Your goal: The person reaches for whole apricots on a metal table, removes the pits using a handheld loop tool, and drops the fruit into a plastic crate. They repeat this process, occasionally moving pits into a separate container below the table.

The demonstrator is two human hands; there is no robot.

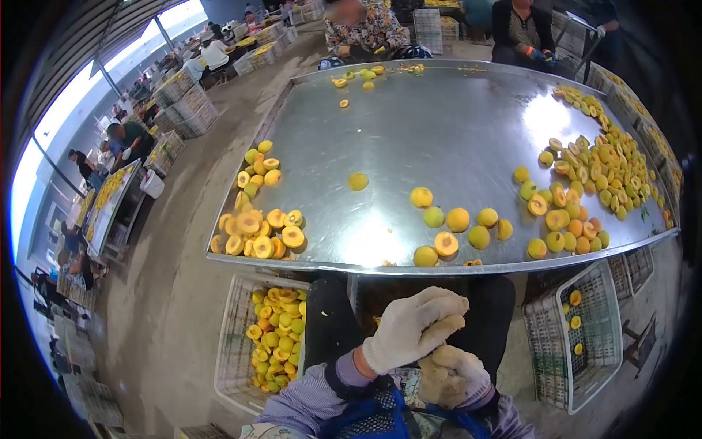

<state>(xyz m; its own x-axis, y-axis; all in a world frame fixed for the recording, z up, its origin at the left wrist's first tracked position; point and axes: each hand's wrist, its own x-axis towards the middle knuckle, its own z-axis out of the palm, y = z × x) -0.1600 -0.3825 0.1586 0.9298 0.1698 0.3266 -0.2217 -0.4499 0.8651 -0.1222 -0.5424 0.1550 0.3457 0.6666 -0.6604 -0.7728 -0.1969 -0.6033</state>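
My left hand (417,327), in a white knit glove, is held over my lap just in front of the metal table (409,132). Its fingers are curved together, and no object shows in them. Close below it, my right hand (451,376), in a stained glove, has curled fingers; whatever it may hold is hidden. Halved yellow peaches (256,230) lie in a pile at the table's left corner. Nearer the middle of the front edge are loose peaches (458,219), and a large heap of fruit (607,164) covers the right side.
A crate (232,344) of halved fruit stands left of my legs. On the right, a tilted crate (545,366) holds several pieces. Across the table sit two people, one in a floral top (358,33). More workers and stacked crates (183,110) are at the left.
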